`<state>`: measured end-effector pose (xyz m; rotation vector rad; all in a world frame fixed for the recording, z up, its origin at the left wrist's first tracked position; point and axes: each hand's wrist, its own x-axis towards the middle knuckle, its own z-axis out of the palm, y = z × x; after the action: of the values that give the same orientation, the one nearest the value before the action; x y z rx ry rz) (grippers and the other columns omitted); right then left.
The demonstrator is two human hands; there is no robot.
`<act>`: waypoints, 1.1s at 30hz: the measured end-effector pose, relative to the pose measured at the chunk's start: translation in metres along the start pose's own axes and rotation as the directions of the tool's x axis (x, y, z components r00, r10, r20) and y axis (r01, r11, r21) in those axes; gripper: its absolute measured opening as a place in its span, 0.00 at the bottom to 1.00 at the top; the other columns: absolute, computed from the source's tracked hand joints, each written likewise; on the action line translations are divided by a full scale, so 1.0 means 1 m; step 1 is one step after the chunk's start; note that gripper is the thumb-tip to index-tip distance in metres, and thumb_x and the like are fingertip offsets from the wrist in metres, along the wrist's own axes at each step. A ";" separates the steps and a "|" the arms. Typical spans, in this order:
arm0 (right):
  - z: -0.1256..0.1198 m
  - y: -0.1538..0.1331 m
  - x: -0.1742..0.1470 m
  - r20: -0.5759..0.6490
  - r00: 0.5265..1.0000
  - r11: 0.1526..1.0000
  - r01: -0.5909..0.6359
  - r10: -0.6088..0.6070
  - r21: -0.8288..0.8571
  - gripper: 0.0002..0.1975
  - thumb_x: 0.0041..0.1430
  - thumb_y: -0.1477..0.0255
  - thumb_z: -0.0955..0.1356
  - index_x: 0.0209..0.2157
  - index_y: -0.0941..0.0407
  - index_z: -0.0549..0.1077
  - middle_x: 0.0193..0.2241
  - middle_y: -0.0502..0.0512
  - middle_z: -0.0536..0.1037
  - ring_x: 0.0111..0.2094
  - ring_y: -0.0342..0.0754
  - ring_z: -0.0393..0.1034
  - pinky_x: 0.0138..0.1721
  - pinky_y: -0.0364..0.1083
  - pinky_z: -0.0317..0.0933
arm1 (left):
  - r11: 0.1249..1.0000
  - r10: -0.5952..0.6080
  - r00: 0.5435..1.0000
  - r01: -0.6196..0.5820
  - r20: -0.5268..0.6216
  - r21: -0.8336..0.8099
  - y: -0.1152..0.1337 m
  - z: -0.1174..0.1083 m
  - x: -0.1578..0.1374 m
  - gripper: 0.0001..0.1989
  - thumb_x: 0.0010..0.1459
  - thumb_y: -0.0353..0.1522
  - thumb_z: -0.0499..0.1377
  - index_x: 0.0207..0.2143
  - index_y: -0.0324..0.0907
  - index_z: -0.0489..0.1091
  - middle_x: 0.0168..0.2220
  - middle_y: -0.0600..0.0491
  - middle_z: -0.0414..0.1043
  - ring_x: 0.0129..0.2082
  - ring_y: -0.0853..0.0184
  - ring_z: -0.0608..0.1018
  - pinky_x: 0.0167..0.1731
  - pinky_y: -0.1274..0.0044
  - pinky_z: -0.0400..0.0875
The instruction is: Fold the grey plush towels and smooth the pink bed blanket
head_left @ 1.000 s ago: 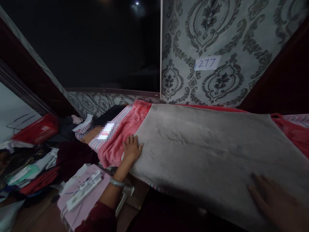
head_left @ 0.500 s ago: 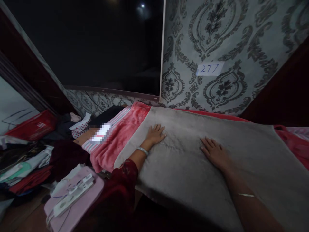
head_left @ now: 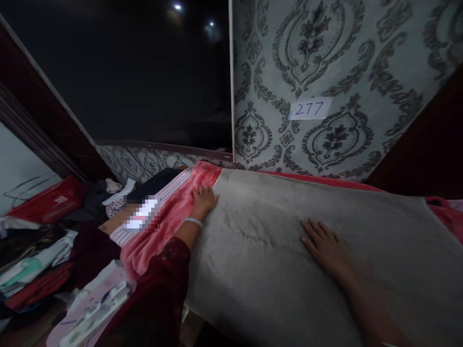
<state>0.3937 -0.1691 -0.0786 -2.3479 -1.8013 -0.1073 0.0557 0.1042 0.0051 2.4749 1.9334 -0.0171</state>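
Observation:
A grey plush cloth (head_left: 260, 270) lies spread out in front of me, with a few wrinkles near its middle. Under its left side shows a pink fleece blanket (head_left: 173, 207), and a red strip of fabric runs along the far edge. My left hand (head_left: 205, 198) rests flat at the grey cloth's left edge, fingers apart and partly over the pink fleece. Farther right, my right hand (head_left: 323, 241) lies palm down on the grey cloth with its fingers stretched out. Neither hand grips anything.
A power strip (head_left: 97, 313) sits on a pink stool (head_left: 60, 332) at lower left. Piled clothes (head_left: 39, 270) and a red basket (head_left: 47, 200) are beyond it. A large dark television screen (head_left: 144, 72) and patterned wallpaper with a "277" paper label (head_left: 310, 109) stand behind.
My left hand has slid left from the grey cloth to its edge by the pink fleece. My right hand stays about where it was on the cloth. The view has shifted slightly.

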 end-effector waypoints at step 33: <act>-0.056 0.183 0.077 0.128 0.946 0.955 -0.293 0.297 -0.052 0.32 0.75 0.55 0.52 0.74 0.50 0.49 0.75 0.57 0.45 0.74 0.60 0.39 0.69 0.68 0.40 | 0.986 0.126 0.987 -0.136 -0.102 -0.095 0.062 0.006 0.119 0.39 0.66 0.50 0.32 0.73 0.42 0.49 0.76 0.46 0.41 0.75 0.53 0.48 0.67 0.49 0.48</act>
<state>0.5930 -0.1524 -0.0287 -2.6752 -1.4851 0.0651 0.1446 0.2046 -0.0019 2.5738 1.7507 0.1985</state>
